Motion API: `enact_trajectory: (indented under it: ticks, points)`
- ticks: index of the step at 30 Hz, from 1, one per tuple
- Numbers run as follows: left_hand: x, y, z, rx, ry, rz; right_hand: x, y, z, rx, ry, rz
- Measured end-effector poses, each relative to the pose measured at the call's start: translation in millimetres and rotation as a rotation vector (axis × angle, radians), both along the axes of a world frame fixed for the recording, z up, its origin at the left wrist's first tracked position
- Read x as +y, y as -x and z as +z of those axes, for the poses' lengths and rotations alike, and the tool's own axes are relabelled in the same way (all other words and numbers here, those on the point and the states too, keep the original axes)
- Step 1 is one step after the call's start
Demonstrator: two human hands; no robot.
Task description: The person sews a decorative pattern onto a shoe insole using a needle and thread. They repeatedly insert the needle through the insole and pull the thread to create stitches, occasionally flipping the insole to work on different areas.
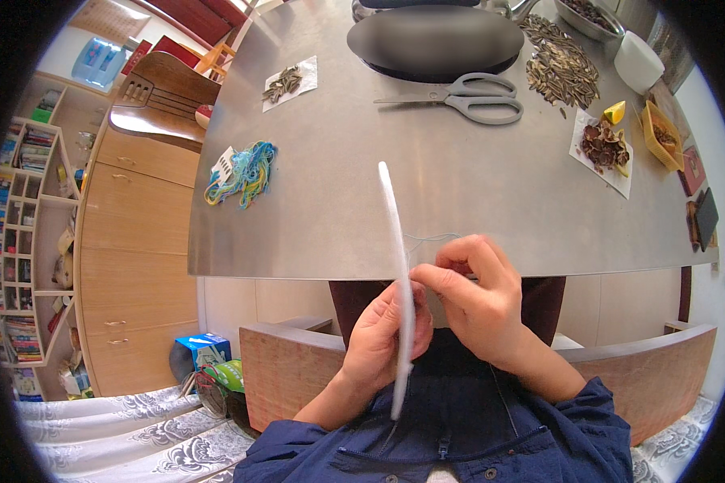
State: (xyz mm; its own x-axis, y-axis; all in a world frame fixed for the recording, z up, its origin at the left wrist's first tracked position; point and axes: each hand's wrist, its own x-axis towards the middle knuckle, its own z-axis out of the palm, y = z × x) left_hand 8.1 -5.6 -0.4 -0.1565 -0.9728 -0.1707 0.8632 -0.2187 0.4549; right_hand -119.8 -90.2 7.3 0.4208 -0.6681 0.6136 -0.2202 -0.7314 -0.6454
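A thin white panel [389, 205] stands nearly upright on its edge before my chest, so its faces are mostly hidden. My left hand [386, 326] grips its lower half, with fingers on both sides. Close to the panel's right side, my right hand [477, 290] has its fingers bent and a fingertip at the panel. Whether anything is pinched there is hidden. A fine pale blue thread [432, 236] loops over the metal table's front edge, between the panel and my right hand. Further left lies a tangle of blue, green and yellow embroidery thread [257, 172] with a white holed card [222, 164].
On the metal table [326, 181] lie grey-handled scissors [483, 99], a sunflower seed heap [562, 66], shells on paper [604, 148] and a few seeds on a tissue [287, 84]. A yellow basket [664, 136] stands right. A dark oval object [435, 42] stands at the back.
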Motion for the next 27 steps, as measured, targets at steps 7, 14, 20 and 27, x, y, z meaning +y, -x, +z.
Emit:
enact_trajectory:
  ticks: [7,14,20,27]
  points:
    - [0,9,9,-0.645,-0.034,0.264,8,-1,-8,-0.630,-0.962,0.049]
    - [-6,11,7,-0.873,-0.043,0.365,1,8,-3,-0.073,0.108,-0.122]
    - [-4,13,4,-1.030,-0.043,0.367,-4,-5,-14,0.053,0.082,0.048]
    - [-10,-3,-6,-1.110,-0.118,0.510,-1,5,-1,-0.952,-0.883,0.368]
